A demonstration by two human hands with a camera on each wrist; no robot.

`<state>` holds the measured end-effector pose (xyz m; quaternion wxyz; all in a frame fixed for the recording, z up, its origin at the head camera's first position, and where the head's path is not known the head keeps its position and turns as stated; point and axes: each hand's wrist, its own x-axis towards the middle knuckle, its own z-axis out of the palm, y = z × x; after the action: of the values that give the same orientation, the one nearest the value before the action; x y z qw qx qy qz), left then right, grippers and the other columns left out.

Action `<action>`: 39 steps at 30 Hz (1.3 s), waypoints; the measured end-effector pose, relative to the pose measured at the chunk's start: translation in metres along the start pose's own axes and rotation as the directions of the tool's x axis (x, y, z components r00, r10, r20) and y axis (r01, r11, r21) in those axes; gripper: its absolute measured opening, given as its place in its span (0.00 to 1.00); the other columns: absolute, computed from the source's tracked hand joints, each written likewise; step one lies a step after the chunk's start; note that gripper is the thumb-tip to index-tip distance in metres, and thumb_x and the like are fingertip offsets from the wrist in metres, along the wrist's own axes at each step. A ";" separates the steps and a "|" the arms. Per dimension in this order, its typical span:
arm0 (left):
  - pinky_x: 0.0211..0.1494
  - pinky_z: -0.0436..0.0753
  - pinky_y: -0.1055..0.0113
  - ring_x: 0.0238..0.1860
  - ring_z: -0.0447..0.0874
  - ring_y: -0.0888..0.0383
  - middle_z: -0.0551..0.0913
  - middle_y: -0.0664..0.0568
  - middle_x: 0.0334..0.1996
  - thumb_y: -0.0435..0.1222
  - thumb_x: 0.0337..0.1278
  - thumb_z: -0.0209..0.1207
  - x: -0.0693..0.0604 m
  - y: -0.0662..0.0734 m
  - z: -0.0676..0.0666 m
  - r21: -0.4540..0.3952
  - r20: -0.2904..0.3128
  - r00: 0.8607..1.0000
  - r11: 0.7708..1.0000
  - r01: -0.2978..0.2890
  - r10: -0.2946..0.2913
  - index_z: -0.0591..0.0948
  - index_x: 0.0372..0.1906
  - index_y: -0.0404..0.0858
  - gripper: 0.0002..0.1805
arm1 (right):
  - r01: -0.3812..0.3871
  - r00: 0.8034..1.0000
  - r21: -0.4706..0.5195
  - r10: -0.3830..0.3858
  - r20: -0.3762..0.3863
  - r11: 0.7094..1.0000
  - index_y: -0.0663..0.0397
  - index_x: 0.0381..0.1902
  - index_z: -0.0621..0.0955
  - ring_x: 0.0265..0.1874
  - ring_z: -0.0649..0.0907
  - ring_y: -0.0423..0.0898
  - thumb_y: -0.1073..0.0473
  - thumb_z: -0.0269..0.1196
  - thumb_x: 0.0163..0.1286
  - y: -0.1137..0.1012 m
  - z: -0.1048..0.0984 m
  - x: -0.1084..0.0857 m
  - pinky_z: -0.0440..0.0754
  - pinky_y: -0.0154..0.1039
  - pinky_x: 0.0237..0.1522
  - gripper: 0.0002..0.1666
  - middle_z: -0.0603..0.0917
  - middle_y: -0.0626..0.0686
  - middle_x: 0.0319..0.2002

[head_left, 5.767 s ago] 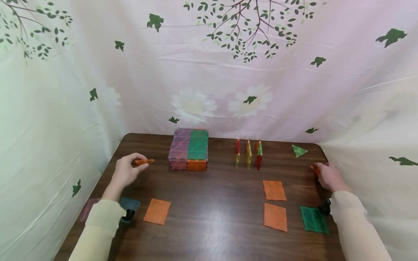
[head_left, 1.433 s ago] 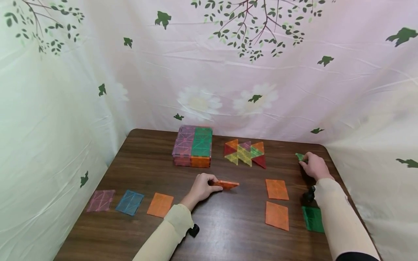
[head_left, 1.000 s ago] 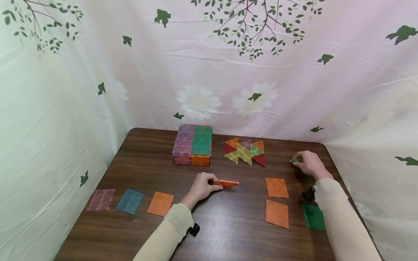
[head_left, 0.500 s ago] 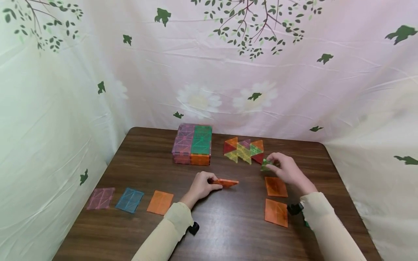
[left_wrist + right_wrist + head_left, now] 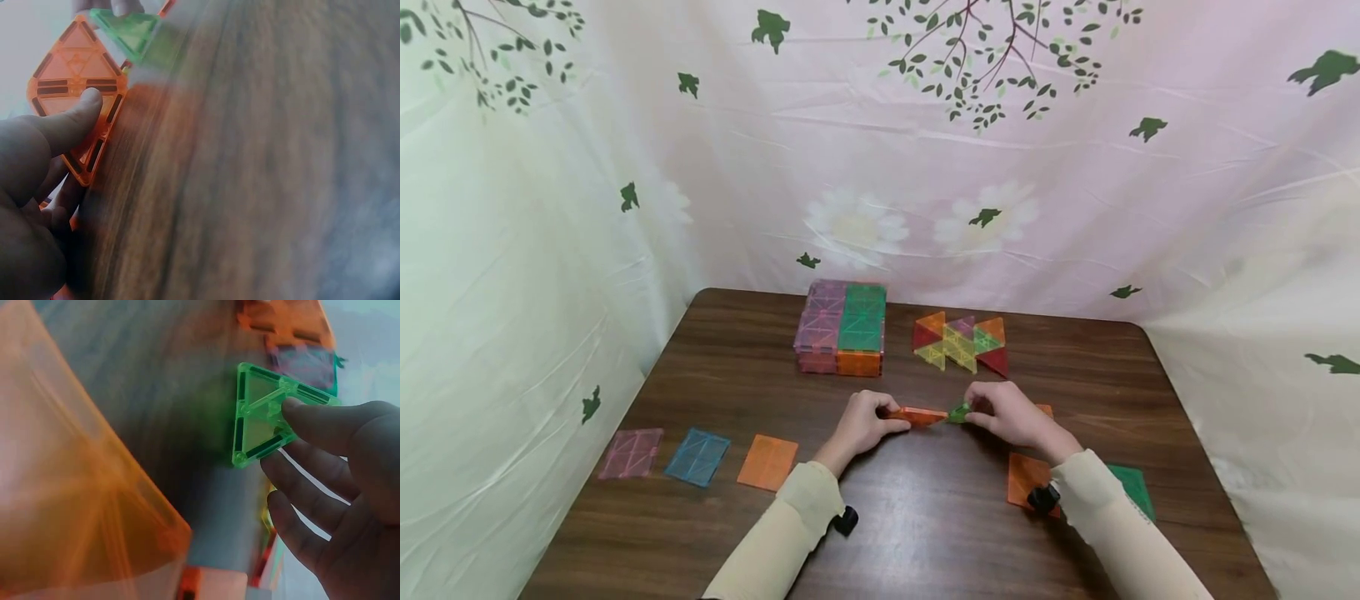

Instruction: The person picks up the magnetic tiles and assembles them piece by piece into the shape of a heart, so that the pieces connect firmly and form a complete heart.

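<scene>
My left hand point(image 5: 859, 425) pinches two orange triangular tiles point(image 5: 922, 416) joined edge to edge, held upright at mid-table; in the left wrist view my thumb lies across the lower of the orange triangles point(image 5: 75, 59). My right hand point(image 5: 1011, 414) pinches a green triangular tile point(image 5: 958, 412) at the right end of the orange pair. The right wrist view shows that green triangle point(image 5: 262, 412) between my thumb and fingers. Whether the green and orange tiles touch is not clear.
Behind stand a purple, green and orange tile box point(image 5: 838, 329) and a flat group of small triangles point(image 5: 958, 342). Purple point(image 5: 631, 454), blue point(image 5: 697, 457) and orange point(image 5: 767, 462) squares lie left. Orange squares point(image 5: 1024, 479) and a green one point(image 5: 1133, 490) lie right, partly under my right arm.
My right hand has picked up the green triangle from the back right and brought it left to the orange tiles. The left hand came to mid-table earlier and has since stayed nearly still.
</scene>
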<state>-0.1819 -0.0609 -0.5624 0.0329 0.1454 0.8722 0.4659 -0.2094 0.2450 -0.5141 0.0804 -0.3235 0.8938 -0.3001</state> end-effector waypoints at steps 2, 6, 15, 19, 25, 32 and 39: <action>0.40 0.82 0.67 0.31 0.81 0.66 0.89 0.59 0.33 0.42 0.54 0.79 0.000 0.000 0.000 -0.003 0.001 1.000 1.000 0.008 -0.008 0.90 0.29 0.49 0.07 | 0.009 1.000 -0.001 -0.009 0.019 1.000 0.40 0.39 0.82 0.34 0.82 0.34 0.59 0.72 0.71 -0.003 0.005 0.002 0.84 0.38 0.40 0.09 0.84 0.36 0.34; 0.41 0.83 0.67 0.32 0.81 0.65 0.90 0.59 0.34 0.43 0.54 0.79 0.000 0.000 0.000 -0.002 0.003 1.000 1.000 0.021 -0.021 0.91 0.30 0.48 0.07 | 0.020 0.999 0.003 -0.020 0.041 1.000 0.39 0.39 0.82 0.32 0.81 0.33 0.58 0.72 0.72 -0.008 0.012 0.004 0.83 0.37 0.38 0.08 0.83 0.35 0.34; 0.41 0.83 0.66 0.33 0.82 0.65 0.90 0.59 0.34 0.44 0.55 0.78 -0.001 -0.001 0.000 0.007 0.004 1.000 1.000 0.021 -0.021 0.91 0.30 0.49 0.07 | 0.052 0.996 0.019 -0.054 0.069 0.998 0.44 0.39 0.83 0.33 0.83 0.33 0.60 0.72 0.71 -0.017 0.019 0.008 0.86 0.41 0.37 0.07 0.84 0.38 0.35; 0.41 0.83 0.66 0.33 0.82 0.65 0.90 0.60 0.34 0.44 0.55 0.78 -0.001 -0.001 0.000 0.008 0.003 1.000 1.000 0.021 -0.021 0.90 0.30 0.49 0.07 | 0.048 0.996 0.012 -0.049 0.079 0.999 0.41 0.39 0.83 0.33 0.83 0.34 0.59 0.72 0.72 -0.019 0.019 0.009 0.86 0.40 0.37 0.07 0.84 0.38 0.35; 0.42 0.84 0.65 0.35 0.84 0.64 0.90 0.59 0.35 0.44 0.55 0.78 -0.001 -0.002 0.001 0.003 0.006 1.000 1.000 0.030 -0.030 0.91 0.31 0.49 0.06 | 0.013 0.992 -0.038 -0.008 0.129 0.999 0.47 0.48 0.86 0.43 0.86 0.42 0.56 0.74 0.70 -0.016 -0.007 0.012 0.87 0.46 0.46 0.11 0.87 0.43 0.43; 0.42 0.84 0.65 0.35 0.84 0.63 0.90 0.59 0.35 0.43 0.55 0.79 -0.001 -0.002 -0.002 -0.014 0.002 0.999 0.999 0.049 -0.049 0.91 0.32 0.49 0.06 | -0.274 0.955 -0.201 0.243 -0.167 0.940 0.67 0.62 0.79 0.52 0.82 0.63 0.50 0.67 0.76 0.020 -0.028 0.038 0.82 0.62 0.51 0.28 0.80 0.67 0.56; 0.42 0.83 0.66 0.34 0.83 0.64 0.89 0.59 0.35 0.43 0.54 0.79 -0.001 0.000 0.001 -0.013 0.007 0.999 0.999 0.045 -0.045 0.91 0.32 0.48 0.07 | -0.554 0.832 -0.276 0.521 -0.190 0.785 0.82 0.68 0.65 0.56 0.73 0.77 0.31 0.54 0.79 0.048 -0.022 0.070 0.80 0.68 0.52 0.53 0.66 0.84 0.60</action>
<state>-0.1808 -0.0609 -0.5633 0.0474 0.1273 0.8719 0.4704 -0.2967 0.2416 -0.5210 0.0625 -0.0480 0.9881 -0.1323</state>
